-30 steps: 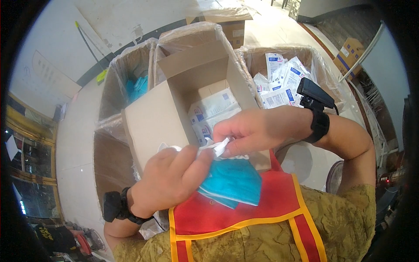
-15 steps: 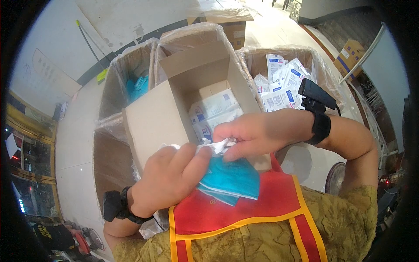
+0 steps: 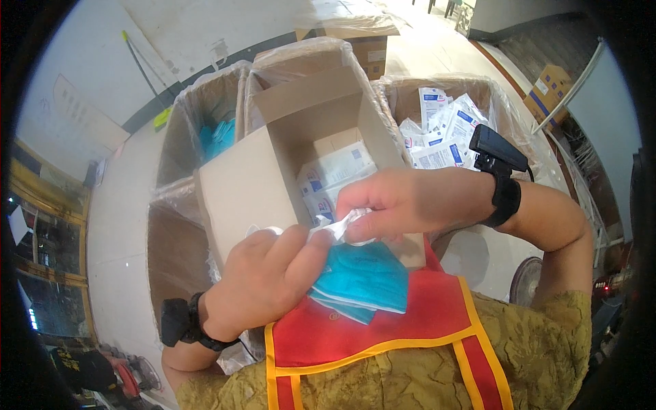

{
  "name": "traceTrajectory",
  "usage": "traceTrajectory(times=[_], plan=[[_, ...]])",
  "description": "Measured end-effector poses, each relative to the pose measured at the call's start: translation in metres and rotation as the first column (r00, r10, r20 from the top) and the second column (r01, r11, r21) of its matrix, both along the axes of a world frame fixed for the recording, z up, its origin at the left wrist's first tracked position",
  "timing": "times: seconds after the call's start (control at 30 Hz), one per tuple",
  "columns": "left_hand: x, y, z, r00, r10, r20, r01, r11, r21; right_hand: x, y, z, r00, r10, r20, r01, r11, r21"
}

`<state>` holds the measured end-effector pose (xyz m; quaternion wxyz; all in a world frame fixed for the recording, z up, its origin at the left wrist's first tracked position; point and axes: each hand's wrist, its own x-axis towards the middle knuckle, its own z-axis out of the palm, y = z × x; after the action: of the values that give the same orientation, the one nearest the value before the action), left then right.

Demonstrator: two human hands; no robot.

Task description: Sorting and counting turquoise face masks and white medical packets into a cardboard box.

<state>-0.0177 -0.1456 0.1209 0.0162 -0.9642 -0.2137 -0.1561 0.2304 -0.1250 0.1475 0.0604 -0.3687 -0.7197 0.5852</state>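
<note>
My left hand (image 3: 266, 277) is closed around the upper left edge of some folded teal face masks (image 3: 365, 277), stacked with their white-edged corners pointing down in front of my red apron. From the top of the masks comes a bunch of white straps (image 3: 336, 229), and a thin loop shows above my left fingers. My right hand (image 3: 393, 205) pinches the other end of that bunch between thumb and fingers, close beside my left hand. Just beyond both hands stands an open cardboard box (image 3: 239, 195) with flat white packets (image 3: 342, 167) inside. My fingers hide part of the straps.
At the far right, a plastic-lined carton (image 3: 396, 102) holds many white printed packets (image 3: 451, 130). More teal masks (image 3: 219, 140) lie in a lined carton at the left. Another lined carton (image 3: 174, 253) stands nearer on the left. A taped box (image 3: 549, 92) sits on the floor at right.
My right hand has turned slightly, and more of the white bunch shows between my hands. The masks stay almost where they were.
</note>
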Motion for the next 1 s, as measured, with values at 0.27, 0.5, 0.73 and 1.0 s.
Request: traceTrajectory(times=[0.27,0.5,0.73,1.0], plan=[[0.003,0.002,-0.006,0.996,-0.061,0.065,0.059,0.998,0.036,0.01,0.006,-0.018,0.977,0.214,-0.006,-0.188,0.871,0.454],[-0.015,0.002,-0.008,0.996,0.067,0.052,-0.06,0.99,-0.125,0.021,-0.015,-0.005,0.967,0.211,0.14,-0.246,0.655,0.714],[-0.051,0.001,-0.015,0.992,-0.023,0.126,0.025,1.0,-0.015,0.026,-0.049,0.035,0.885,0.199,0.422,-0.397,0.796,0.456],[-0.13,0.021,-0.035,0.857,0.493,0.152,-0.512,0.85,0.126,0.087,-0.08,0.028,0.957,-0.005,0.29,-0.137,0.872,0.47]])
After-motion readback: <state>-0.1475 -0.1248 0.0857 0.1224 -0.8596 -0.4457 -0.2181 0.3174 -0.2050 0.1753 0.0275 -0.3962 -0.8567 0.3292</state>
